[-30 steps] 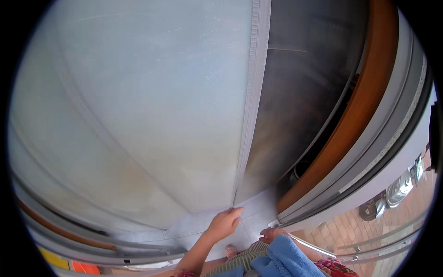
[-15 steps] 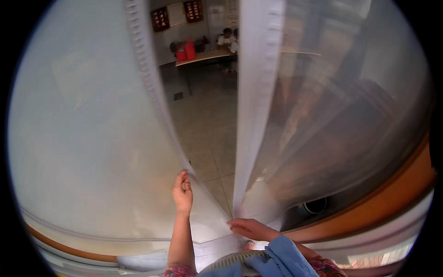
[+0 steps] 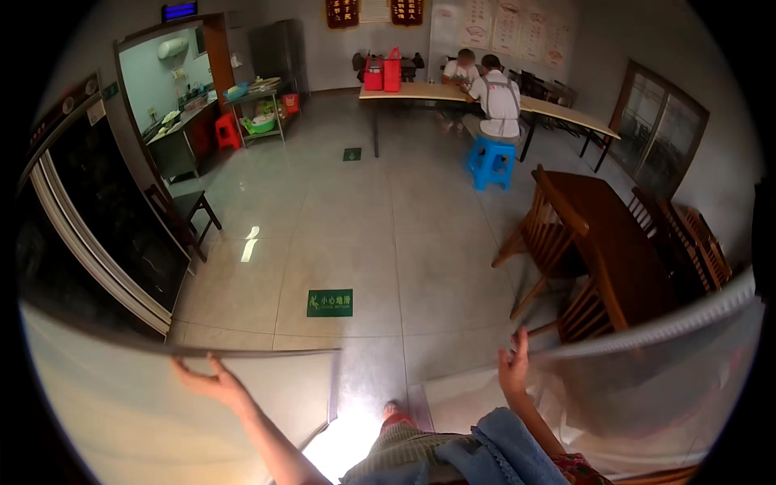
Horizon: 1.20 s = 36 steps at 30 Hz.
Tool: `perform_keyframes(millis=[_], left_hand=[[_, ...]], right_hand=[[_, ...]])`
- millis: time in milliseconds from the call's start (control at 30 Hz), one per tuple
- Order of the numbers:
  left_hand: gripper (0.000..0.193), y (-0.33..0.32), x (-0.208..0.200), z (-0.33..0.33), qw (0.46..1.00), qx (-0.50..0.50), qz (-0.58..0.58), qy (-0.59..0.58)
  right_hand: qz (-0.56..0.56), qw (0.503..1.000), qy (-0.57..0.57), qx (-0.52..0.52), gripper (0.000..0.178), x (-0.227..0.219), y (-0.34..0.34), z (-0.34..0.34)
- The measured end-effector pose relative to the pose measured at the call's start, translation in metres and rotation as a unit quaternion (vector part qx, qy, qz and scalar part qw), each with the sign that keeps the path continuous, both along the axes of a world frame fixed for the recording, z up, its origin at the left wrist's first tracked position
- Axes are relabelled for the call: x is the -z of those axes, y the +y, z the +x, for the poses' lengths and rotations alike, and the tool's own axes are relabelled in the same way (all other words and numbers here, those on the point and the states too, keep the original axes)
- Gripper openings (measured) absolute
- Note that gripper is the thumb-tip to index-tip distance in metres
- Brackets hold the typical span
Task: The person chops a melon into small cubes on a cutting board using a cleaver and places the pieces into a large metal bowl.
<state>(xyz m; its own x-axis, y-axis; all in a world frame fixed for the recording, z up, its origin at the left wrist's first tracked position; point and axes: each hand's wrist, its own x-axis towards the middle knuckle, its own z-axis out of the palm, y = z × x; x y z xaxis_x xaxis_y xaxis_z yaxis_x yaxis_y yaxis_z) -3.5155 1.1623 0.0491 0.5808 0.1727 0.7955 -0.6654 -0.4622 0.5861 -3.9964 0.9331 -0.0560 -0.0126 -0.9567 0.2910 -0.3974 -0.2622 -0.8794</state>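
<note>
At the lower left, my left hand touches the edge of a translucent plastic door-curtain panel, fingers apart and holding nothing. My right hand, fingers upright and parted, is against the edge of the other translucent panel. The two panels are spread to either side, with a gap between them. Below the gap, my foot shows on the bright floor. A blue cloth hangs in front of my body.
A tiled floor carries a green mat. Dark wooden chairs and a table stand right. Farther back, two people sit at a long table with red bags. A blue stool and kitchen doorway show.
The curtain panels have parted widely to left and right and now hang lower in view. My hands have moved apart, and the room beyond has come into full view.
</note>
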Motion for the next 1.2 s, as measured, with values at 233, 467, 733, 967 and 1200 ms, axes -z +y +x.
perform_keyframes(millis=[233, 467, 733, 967, 1200], left_hand=[[0.071, -0.066, 0.009, 0.095, 0.983, -0.170, -0.035, -0.060], [0.075, -0.337, 0.063, 0.036, 0.921, 0.376, 0.052, 0.093], [0.064, -0.442, 0.284, 0.099, 0.824, 0.367, 0.295, 0.314], [0.046, -0.354, 0.326, 0.209, 0.627, 0.158, 0.474, 0.598], [0.030, -0.451, 0.342, 0.341, 0.576, 0.184, 0.457, 0.653]], right_hand=[[0.082, 0.937, 0.311, 0.133, 0.079, 0.096, -0.075, -0.025], [0.534, 0.693, 0.478, -0.080, 0.054, 0.243, -0.143, -0.033], [0.492, 0.624, 0.506, -0.336, 0.026, 0.349, -0.351, 0.058], [0.401, 0.836, 0.258, -0.273, 0.027, 0.250, -0.514, 0.341], [0.169, 0.702, 0.543, -0.429, 0.025, 0.282, -0.650, 0.453]])
